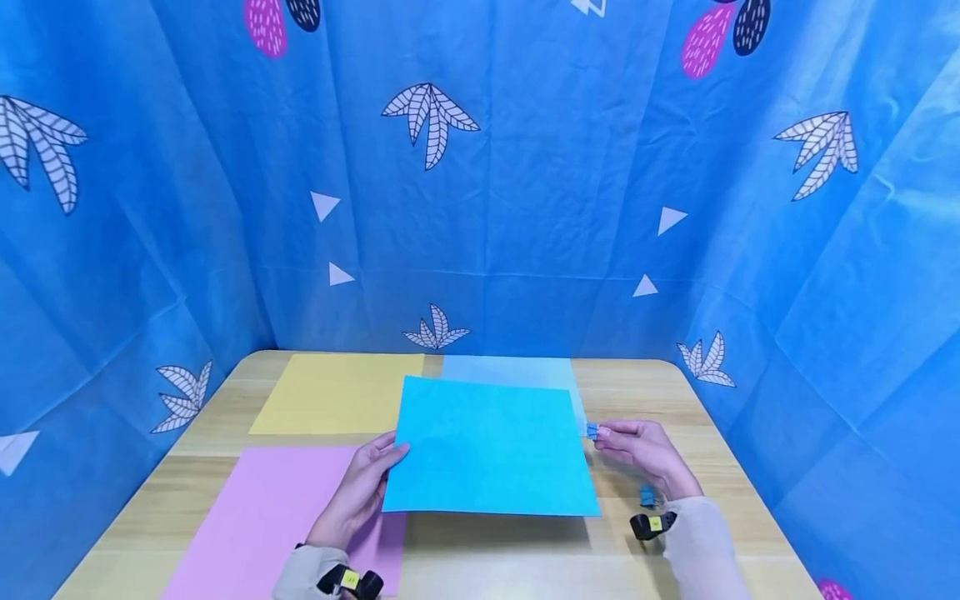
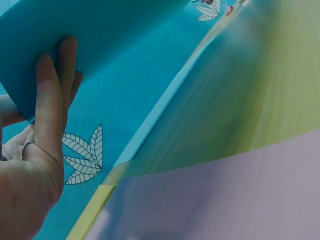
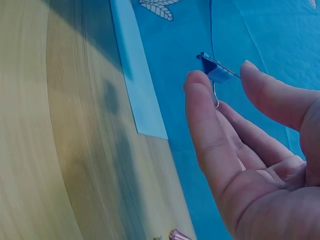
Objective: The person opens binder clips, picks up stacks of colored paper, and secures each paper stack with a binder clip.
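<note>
A bright blue sheet of paper [image 1: 491,450] is held up, tilted, above the table. My left hand [image 1: 362,487] grips its left edge, thumb on top and fingers [image 2: 50,95] underneath. Beside the sheet's right edge, my right hand [image 1: 645,454] pinches a small blue binder clip [image 3: 219,72] by its wire handles, between thumb and fingers. The sheet shows nearly edge-on at the clip in the right wrist view; whether the clip bites it I cannot tell. A second blue binder clip [image 1: 647,497] lies on the table below my right hand, near the wrist.
On the wooden table [image 1: 480,567] lie a yellow sheet [image 1: 337,396] at back left, a pink sheet [image 1: 277,500] under my left hand and a light blue sheet [image 1: 517,368] partly behind the held one. A blue patterned curtain [image 1: 480,208] encloses the back and sides.
</note>
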### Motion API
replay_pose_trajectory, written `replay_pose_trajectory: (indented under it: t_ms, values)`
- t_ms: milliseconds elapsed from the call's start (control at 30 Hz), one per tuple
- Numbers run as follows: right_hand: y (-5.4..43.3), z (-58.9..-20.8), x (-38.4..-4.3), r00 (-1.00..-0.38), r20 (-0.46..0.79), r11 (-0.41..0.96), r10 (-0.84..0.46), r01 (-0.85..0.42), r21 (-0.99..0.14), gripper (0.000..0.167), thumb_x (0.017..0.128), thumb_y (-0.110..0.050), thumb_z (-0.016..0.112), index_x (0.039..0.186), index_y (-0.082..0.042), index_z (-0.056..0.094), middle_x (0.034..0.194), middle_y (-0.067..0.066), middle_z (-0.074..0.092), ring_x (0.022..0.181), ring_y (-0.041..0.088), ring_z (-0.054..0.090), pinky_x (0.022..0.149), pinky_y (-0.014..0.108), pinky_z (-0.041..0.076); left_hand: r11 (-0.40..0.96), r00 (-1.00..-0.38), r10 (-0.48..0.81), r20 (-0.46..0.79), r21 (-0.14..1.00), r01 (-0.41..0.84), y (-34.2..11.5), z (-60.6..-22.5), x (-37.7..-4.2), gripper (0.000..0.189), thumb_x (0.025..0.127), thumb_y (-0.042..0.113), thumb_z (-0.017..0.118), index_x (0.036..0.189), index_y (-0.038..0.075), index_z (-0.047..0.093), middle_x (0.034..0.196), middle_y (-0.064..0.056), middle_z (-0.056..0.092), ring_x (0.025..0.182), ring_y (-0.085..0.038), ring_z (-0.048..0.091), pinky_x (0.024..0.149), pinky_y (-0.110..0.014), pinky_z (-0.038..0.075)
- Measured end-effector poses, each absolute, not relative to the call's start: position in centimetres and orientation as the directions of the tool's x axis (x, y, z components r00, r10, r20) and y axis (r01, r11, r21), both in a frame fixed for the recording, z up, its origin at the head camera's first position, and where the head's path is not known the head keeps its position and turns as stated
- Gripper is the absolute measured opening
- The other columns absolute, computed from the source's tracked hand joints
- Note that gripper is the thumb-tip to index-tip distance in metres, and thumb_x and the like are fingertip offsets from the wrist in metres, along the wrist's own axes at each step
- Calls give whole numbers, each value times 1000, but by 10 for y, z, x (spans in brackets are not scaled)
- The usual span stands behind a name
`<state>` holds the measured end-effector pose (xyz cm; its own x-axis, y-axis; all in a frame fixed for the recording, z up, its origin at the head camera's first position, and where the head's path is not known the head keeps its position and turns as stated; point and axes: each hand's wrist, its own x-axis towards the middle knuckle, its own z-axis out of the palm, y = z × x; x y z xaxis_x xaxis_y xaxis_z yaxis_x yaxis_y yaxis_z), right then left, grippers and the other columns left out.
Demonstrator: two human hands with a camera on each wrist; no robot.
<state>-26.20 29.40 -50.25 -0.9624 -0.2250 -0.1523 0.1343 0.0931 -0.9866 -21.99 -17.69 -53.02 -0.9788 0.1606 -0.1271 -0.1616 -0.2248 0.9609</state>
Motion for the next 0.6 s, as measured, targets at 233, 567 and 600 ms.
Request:
replay_pose_trajectory:
  t_ms: [233, 567, 600]
  values:
    - [292, -503, -261, -963, -168, 43, -213, 162, -986, 49, 100, -12, 68, 135, 19, 54, 111, 9, 78, 99, 14, 76, 101, 38, 59, -256, -965, 232, -118, 950, -178, -178, -528, -220, 69, 105, 19, 59, 157, -9, 23, 88, 12, 69, 83, 1, 70, 83, -16, 61]
    - [290, -503, -259, -965, -180, 4, -191, 183, -983, 46, 99, -11, 69, 133, 18, 57, 109, 10, 79, 95, 13, 77, 95, 32, 62, -288, -969, 212, -130, 939, -189, -177, -527, -220, 65, 105, 16, 59, 157, -7, 26, 96, 9, 68, 81, 1, 68, 81, -15, 61]
    - [289, -503, -259, -965, -187, -7, -186, 191, -982, 44, 99, -10, 69, 132, 17, 58, 110, 10, 79, 95, 13, 77, 95, 31, 62, -286, -969, 209, -129, 940, -186, -177, -528, -220, 66, 105, 16, 59, 157, -7, 26, 96, 9, 67, 80, 2, 66, 82, -15, 60]
